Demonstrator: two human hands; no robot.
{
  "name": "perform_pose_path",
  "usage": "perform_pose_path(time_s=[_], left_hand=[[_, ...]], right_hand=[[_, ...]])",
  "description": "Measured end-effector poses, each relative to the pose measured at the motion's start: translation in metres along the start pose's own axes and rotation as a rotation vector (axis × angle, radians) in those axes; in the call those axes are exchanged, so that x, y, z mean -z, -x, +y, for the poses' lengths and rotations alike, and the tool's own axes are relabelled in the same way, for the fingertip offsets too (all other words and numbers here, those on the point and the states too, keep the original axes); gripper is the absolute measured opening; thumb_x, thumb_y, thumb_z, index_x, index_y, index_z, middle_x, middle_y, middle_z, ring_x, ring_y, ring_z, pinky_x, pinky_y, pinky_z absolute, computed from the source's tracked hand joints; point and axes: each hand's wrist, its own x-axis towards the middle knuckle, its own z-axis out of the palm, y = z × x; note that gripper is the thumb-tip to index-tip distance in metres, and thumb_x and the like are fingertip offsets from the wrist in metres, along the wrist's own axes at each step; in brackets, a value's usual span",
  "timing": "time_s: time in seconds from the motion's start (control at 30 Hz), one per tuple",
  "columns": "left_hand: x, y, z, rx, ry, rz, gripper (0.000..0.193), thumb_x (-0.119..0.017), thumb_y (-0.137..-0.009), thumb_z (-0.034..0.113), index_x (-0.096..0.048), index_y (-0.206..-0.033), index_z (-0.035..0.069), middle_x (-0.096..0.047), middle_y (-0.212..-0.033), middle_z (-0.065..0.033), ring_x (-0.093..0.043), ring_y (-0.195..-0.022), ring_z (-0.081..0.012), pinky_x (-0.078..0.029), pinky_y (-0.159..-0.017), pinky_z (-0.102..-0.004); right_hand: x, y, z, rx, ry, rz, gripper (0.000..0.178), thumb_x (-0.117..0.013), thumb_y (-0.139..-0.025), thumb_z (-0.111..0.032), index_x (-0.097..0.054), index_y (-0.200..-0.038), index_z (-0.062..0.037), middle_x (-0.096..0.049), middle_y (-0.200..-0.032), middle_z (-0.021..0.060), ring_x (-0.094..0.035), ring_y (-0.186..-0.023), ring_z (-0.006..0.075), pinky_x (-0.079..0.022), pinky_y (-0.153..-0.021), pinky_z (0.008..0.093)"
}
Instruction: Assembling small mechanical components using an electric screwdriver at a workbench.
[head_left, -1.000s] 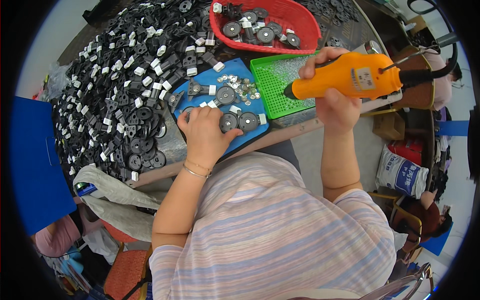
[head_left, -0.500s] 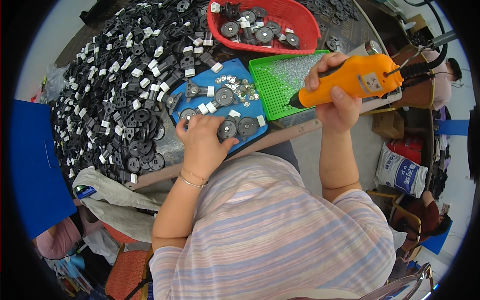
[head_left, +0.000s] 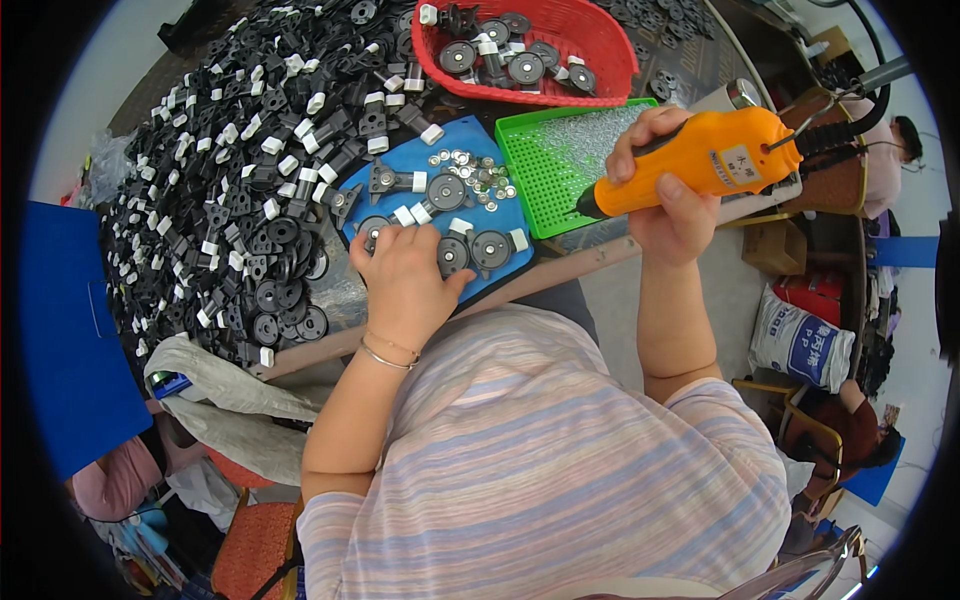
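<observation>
My right hand (head_left: pixel 672 205) grips an orange electric screwdriver (head_left: pixel 715 158). The tool's black tip points left, over the green tray (head_left: pixel 548 190) holding small silver screws. My left hand (head_left: pixel 408 278) rests over black wheel parts on a blue mat (head_left: pixel 468 133), thumb apart from the fingers. Its fingertips touch a wheel (head_left: pixel 375 230) that they partly cover, and the thumb lies beside another wheel (head_left: pixel 453 255). To the right sits a wheel with a white tab (head_left: pixel 491 250). Small round metal pieces (head_left: pixel 482 172) lie in a cluster behind.
A large heap of black and white plastic parts (head_left: pixel 250 170) covers the left side of the table. A red basket (head_left: pixel 625 70) with assembled wheels stands at the back. A cable (head_left: pixel 825 140) runs from the screwdriver. Another person (head_left: pixel 850 430) is at the right.
The fingers of my left hand have drawn slightly closer together over the wheels. The right hand and screwdriver have barely moved.
</observation>
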Motion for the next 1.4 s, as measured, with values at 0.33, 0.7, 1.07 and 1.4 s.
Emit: perform_pose_path(time_s=[0.33, 0.7, 1.07, 1.4], left_hand=[[-0.002, 0.014, -0.001, -0.03, 0.031, 0.036, 0.063, -0.078, -0.062, 0.04, -0.057, -0.11, 0.006, -0.06, -0.097, -0.0058, -0.05, -0.102, -0.0229, -0.023, -0.097, -0.0512], [-0.013, 0.014, -0.007, -0.075, 0.046, 0.05, 0.051, -0.078, -0.065, 0.033, -0.061, -0.103, 0.003, -0.061, -0.088, -0.007, -0.055, -0.092, -0.0234, -0.023, -0.099, -0.0476], [-0.017, 0.015, -0.007, -0.064, 0.064, 0.041, 0.052, -0.078, -0.066, 0.036, -0.061, -0.103, 0.003, -0.062, -0.089, -0.0068, -0.054, -0.094, -0.0246, -0.025, -0.097, -0.0477], [-0.016, 0.018, -0.009, -0.079, 0.136, 0.1, 0.054, -0.079, -0.064, 0.037, -0.062, -0.105, 0.006, -0.062, -0.092, -0.0062, -0.054, -0.096, -0.0234, -0.023, -0.097, -0.0467]], right_hand=[[0.006, -0.001, 0.001, 0.062, 0.019, -0.039, 0.033, -0.064, -0.074, -0.001, -0.05, -0.104, 0.0017, -0.055, -0.092, 0.0128, -0.057, -0.072, 0.0189, -0.047, -0.065, 0.0285], [0.023, 0.007, 0.016, 0.094, 0.284, -0.013, 0.021, -0.06, -0.077, -0.004, -0.049, -0.095, 0.0036, -0.05, -0.088, 0.0143, -0.056, -0.065, 0.0197, -0.046, -0.061, 0.0275], [0.024, 0.011, 0.017, 0.04, 0.266, 0.024, 0.02, -0.06, -0.076, -0.002, -0.049, -0.092, 0.0033, -0.05, -0.086, 0.0134, -0.055, -0.064, 0.0184, -0.046, -0.06, 0.0266], [0.028, 0.012, 0.021, 0.043, 0.273, 0.004, 0.02, -0.06, -0.076, -0.002, -0.049, -0.093, 0.0029, -0.05, -0.085, 0.013, -0.055, -0.064, 0.0182, -0.046, -0.059, 0.0269]])
